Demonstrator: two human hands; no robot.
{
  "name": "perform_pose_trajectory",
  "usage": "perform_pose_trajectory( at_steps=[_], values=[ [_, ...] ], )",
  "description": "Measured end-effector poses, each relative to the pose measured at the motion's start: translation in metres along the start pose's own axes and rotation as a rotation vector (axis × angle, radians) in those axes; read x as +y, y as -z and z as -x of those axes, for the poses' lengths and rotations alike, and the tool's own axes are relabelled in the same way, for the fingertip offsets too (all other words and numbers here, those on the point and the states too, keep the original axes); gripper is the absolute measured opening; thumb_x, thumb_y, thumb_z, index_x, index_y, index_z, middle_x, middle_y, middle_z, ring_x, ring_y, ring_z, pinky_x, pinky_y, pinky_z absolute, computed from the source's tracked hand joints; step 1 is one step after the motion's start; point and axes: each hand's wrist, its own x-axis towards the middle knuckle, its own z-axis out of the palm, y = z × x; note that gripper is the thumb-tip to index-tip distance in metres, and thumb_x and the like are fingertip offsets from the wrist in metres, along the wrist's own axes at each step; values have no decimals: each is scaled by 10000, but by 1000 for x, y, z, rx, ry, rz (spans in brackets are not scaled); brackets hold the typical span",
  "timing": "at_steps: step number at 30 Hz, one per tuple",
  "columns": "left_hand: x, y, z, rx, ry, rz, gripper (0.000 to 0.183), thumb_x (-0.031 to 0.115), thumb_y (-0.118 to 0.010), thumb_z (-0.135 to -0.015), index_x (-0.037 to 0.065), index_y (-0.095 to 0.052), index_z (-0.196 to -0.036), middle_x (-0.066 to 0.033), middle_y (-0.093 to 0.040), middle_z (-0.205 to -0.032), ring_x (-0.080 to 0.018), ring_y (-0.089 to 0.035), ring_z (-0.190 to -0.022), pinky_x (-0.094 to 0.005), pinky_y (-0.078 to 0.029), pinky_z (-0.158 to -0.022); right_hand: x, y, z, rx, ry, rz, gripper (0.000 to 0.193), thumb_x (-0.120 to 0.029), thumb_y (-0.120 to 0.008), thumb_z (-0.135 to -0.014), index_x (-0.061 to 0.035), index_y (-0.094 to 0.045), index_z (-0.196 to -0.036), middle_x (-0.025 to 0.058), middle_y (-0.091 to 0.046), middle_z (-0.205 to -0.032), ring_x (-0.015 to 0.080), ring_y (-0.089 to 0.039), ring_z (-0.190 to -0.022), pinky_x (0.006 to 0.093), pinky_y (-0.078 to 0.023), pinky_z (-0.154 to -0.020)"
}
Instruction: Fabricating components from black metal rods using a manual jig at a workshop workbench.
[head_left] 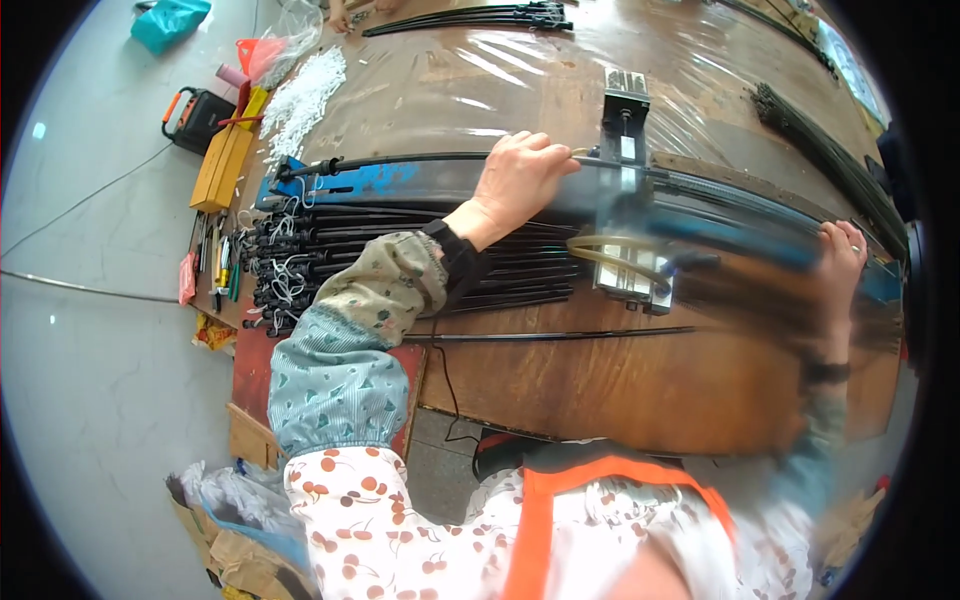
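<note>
A long thin black rod [420, 157] runs across the bench, with a black fitting and a white cord at its left end. My left hand [522, 182] is closed round the rod near its middle, just left of an upright metal clamp fixture [627, 125]. Farther right, my right hand [842, 256] has its fingers curled at the right part of the rod; that forearm is smeared by motion. Under the rod lies a blue metal rail [385, 180]. A loop of yellowish tube [610, 245] bends beside the fixture's lower part.
Several black rods with white cords [400, 250] lie stacked at left, below my forearm. A single rod [560, 335] lies nearer me. White small parts [305, 100], a yellow box [222, 165] and hand tools [222, 260] line the left edge. Another person's hand [340, 18] shows at the far edge.
</note>
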Motion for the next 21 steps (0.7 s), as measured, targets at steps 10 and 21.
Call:
perform_pose_trajectory(
  at_steps=[10,21],
  values=[
    [10,15,-15,-360,229,-165,169,216,-588,-943,69,-571,-860,-187,-648,-782,-427,-628,-765,-503,-479,-630,-138,47,5,-24,171,-280,291,-81,-685,-853,-78,-691,-1144,46,-716,-1126,257,-608,-1146,374,-366,-966],
    [18,7,-18,-374,184,-159,141,166,-570,-947,64,-546,-853,-174,-632,-802,-416,-602,-775,-476,-459,-651,-195,13,-2,-65,176,-632,299,-60,-728,-773,-41,-650,-1061,64,-641,-879,254,-614,-893,369,-428,-804]
  ],
)
